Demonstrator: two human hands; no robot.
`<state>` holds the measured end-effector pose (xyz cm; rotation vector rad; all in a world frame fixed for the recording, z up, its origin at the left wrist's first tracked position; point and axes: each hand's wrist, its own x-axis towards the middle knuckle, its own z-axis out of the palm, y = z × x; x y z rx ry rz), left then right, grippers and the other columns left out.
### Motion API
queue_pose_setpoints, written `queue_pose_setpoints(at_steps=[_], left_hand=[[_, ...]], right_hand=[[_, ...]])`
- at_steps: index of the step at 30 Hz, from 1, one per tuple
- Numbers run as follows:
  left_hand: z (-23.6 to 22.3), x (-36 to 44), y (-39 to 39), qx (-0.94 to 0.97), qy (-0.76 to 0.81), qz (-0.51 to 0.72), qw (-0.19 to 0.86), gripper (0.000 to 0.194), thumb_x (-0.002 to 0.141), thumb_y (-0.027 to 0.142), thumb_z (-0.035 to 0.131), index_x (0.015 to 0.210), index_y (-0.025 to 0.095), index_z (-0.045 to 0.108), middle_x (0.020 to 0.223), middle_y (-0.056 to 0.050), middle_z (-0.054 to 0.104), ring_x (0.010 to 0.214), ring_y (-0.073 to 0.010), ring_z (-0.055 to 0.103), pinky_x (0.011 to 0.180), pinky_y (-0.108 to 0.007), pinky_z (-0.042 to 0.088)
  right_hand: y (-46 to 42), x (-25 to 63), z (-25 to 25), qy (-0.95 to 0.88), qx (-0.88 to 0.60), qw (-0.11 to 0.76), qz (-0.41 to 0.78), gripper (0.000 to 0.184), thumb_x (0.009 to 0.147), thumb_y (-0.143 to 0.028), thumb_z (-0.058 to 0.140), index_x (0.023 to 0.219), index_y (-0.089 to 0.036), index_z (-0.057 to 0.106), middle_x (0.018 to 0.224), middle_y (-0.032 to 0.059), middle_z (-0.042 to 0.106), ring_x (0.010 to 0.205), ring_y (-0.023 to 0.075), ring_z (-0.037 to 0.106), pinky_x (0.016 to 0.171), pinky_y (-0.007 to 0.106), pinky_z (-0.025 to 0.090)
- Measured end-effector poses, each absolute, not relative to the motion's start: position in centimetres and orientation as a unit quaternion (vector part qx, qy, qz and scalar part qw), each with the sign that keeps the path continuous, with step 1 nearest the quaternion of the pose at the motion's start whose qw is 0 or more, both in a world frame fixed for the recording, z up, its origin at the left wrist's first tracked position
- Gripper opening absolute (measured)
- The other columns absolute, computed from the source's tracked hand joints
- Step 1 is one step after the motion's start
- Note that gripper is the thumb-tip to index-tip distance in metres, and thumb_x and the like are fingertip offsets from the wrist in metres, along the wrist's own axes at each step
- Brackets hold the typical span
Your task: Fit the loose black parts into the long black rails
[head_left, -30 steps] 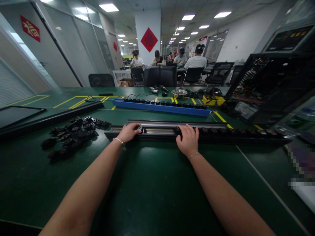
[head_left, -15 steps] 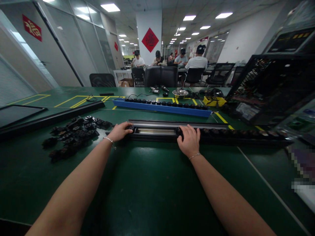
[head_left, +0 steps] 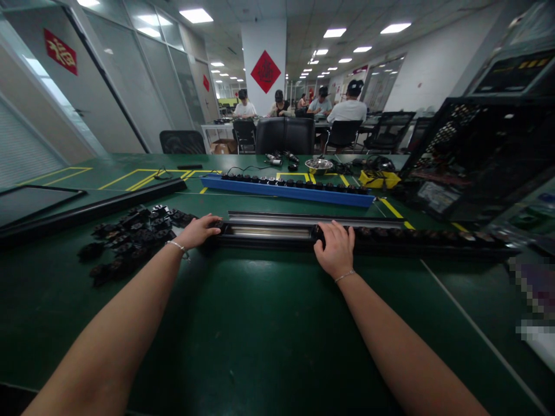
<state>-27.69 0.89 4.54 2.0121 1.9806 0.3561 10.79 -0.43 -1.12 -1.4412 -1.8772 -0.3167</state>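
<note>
A long black rail point(head_left: 269, 243) with a silvery channel lies across the green table in front of me. At its left part, my left hand point(head_left: 197, 232) has thumb and fingers closed round a small black module point(head_left: 223, 227). My right hand point(head_left: 336, 247) curls over another black module point(head_left: 318, 233) in the channel, its fingertips on the far side. Between my hands a stretch of bare channel shows. To the right of my right hand, a row of black modules point(head_left: 411, 234) fills the rail. Left of my left hand sits a pile of loose black modules point(head_left: 134, 234).
A blue rail point(head_left: 286, 189) holding black pieces lies behind, with a metal bowl point(head_left: 318, 166) and a yellow item point(head_left: 379, 179) beyond. A long black bar point(head_left: 108, 203) stretches along the left. A large black frame point(head_left: 477, 156) stands at right. People sit at a far table.
My left hand has slid left along the rail with the small black module, so more bare channel shows between my hands. My right hand has stayed almost in place.
</note>
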Motion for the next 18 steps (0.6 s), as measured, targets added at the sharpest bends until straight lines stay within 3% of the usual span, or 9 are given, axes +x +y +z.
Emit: queue_pose_setpoints(at_steps=[7,11,18], left_hand=[[4.3,-30.1,0.8,0.689,0.697,0.142,0.14,0.055,0.071,0.045,0.049,0.121,0.024,0.057,0.133,-0.001,0.055,0.135,-0.0186,0.034,0.11,-0.03,0.027],[4.2,-31.3,0.6,0.674,0.706,0.157,0.15,0.057,0.071,0.05,0.051,0.122,0.024,0.057,0.132,-0.001,0.056,0.124,-0.0194,0.048,0.107,-0.029,0.031],[4.1,-32.9,0.4,0.655,0.712,0.185,0.171,0.057,0.071,0.051,0.053,0.12,0.023,0.057,0.131,-0.003,0.056,0.123,-0.0194,0.048,0.106,-0.031,0.033]], right_hand=[[-0.3,10.8,-1.4,-0.728,-0.563,0.369,-0.128,0.046,0.077,-0.023,0.045,0.121,-0.017,0.056,0.117,0.0103,0.061,0.122,0.0259,0.043,0.11,0.052,0.014],[-0.3,10.8,-1.4,-0.729,-0.56,0.372,-0.129,0.046,0.077,-0.022,0.044,0.121,-0.018,0.055,0.117,0.0101,0.061,0.122,0.0263,0.043,0.11,0.053,0.014],[-0.4,10.8,-1.3,-0.729,-0.56,0.372,-0.132,0.044,0.078,-0.023,0.044,0.119,-0.016,0.056,0.117,0.0106,0.062,0.122,0.0257,0.043,0.11,0.052,0.014]])
